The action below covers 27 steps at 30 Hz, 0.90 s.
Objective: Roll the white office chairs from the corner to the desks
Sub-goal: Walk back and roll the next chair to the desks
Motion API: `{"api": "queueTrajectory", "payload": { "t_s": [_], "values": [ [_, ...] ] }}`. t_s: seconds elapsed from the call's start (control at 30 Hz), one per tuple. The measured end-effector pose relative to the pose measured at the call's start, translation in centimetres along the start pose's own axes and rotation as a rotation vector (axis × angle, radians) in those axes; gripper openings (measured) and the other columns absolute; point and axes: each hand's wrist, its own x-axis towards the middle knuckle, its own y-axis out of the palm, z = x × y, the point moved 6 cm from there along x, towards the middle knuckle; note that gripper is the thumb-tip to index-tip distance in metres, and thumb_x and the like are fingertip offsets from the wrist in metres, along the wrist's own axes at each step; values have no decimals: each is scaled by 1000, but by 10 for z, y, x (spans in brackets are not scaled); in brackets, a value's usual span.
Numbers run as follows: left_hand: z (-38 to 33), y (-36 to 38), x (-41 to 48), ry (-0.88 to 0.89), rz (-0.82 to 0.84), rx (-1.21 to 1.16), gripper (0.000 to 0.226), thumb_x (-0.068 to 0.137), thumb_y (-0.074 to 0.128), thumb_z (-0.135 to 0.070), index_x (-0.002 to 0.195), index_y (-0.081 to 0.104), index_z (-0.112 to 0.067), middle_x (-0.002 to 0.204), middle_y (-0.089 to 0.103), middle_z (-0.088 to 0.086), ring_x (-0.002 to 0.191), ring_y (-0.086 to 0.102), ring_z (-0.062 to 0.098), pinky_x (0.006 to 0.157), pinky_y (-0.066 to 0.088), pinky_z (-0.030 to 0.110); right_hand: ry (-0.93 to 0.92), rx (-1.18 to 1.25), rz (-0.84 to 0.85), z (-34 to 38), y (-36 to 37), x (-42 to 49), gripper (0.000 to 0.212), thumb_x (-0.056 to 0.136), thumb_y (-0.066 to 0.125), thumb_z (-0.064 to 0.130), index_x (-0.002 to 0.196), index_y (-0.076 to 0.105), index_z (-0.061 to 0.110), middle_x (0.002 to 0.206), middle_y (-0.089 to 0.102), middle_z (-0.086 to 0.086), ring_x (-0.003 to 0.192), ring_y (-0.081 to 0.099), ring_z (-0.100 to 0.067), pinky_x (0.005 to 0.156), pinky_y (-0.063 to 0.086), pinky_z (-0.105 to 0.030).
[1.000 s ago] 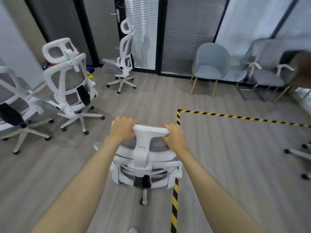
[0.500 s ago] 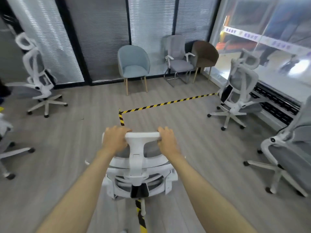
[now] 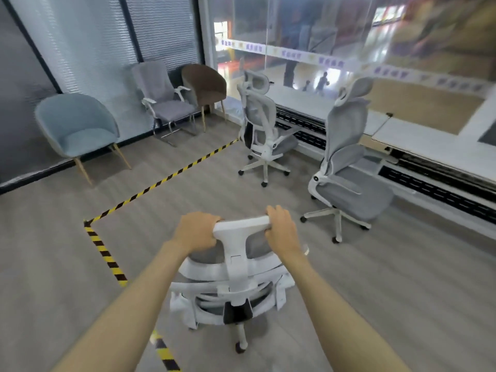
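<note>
A white office chair (image 3: 236,275) with grey mesh stands right in front of me, seen from behind and above. My left hand (image 3: 197,232) grips the left end of its white headrest bar. My right hand (image 3: 281,232) grips the right end. Two more white office chairs stand ahead: one (image 3: 264,130) at the far end of the white desks (image 3: 418,140) along the glass wall, another (image 3: 346,167) nearer on the right.
Yellow-black floor tape (image 3: 161,181) runs diagonally across the wood floor and turns toward me at the left. A blue tub chair (image 3: 77,127), a grey armchair (image 3: 163,103) and a brown chair (image 3: 206,87) line the back wall. Black vents run under the desks.
The view has swung right with the chair in both hands: the corner chairs on the left are out of sight, and the desks with two white chairs have come closer.
</note>
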Motion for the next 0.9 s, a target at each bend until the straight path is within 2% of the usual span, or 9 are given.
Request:
{"api": "queueTrajectory", "payload": {
  "t_s": [0.1,0.17,0.23,0.3,0.37,0.43,0.53,0.8,0.9],
  "values": [
    [-53,2,47,134,10,4,19,76,58,-30,94,63,-29,77,59,-9,71,53,18,48,26,25,93,-23,-53,-61,-29,0,35,67,49,-10,83,34,18,85,39,2,80,37,-23,60,27,-34],
    [-89,4,76,211,-1,-2,28,71,55,-33,97,65,-31,80,64,-8,74,59,19,50,30,25,156,-6,-97,-101,-46,-2,33,63,46,-11,80,35,15,82,41,1,77,38,-24,56,29,-38],
    [-124,5,100,259,-2,-17,20,70,57,-32,89,61,-28,72,57,-9,72,57,21,53,36,26,201,-19,-148,-135,-66,-7,32,61,44,-11,78,38,15,80,43,1,76,40,-26,55,37,-42],
    [-160,3,122,317,-4,-15,12,73,60,-30,80,51,-26,71,53,-9,70,53,21,54,35,28,247,-13,-195,-169,-85,-12,34,62,44,-11,75,34,19,77,41,6,77,40,-24,57,36,-41],
    [-198,-1,142,393,-16,-25,16,75,61,-32,79,46,-30,78,61,-6,76,58,23,57,34,28,309,-15,-233,-205,-102,-18,31,63,44,-11,75,38,17,78,45,5,77,43,-25,59,41,-43],
    [-238,-4,161,476,-47,-30,16,75,62,-35,81,48,-30,85,68,-5,80,63,24,59,34,28,377,-27,-272,-241,-117,-28,31,63,45,-11,80,46,15,81,49,2,79,44,-24,64,46,-45],
    [-296,-5,189,580,-75,-18,19,76,61,-40,90,59,-26,87,71,-5,82,64,24,61,36,28,440,-40,-321,-288,-143,-46,41,62,43,-11,89,52,20,86,49,5,83,43,-20,67,43,-41],
    [-455,-9,250,803,-23,-17,16,72,60,-26,88,57,-28,90,69,-11,84,64,23,62,42,31,573,-105,-387,-410,-218,-87,44,73,43,-11,96,53,25,90,51,6,87,46,-17,65,47,-38],
    [-513,-10,266,849,-20,-34,23,73,60,-26,96,63,-28,92,70,-9,86,65,23,66,47,32,630,-104,-412,-455,-245,-101,43,74,41,-11,94,51,27,91,51,6,87,46,-17,66,48,-39]
  ]
}}
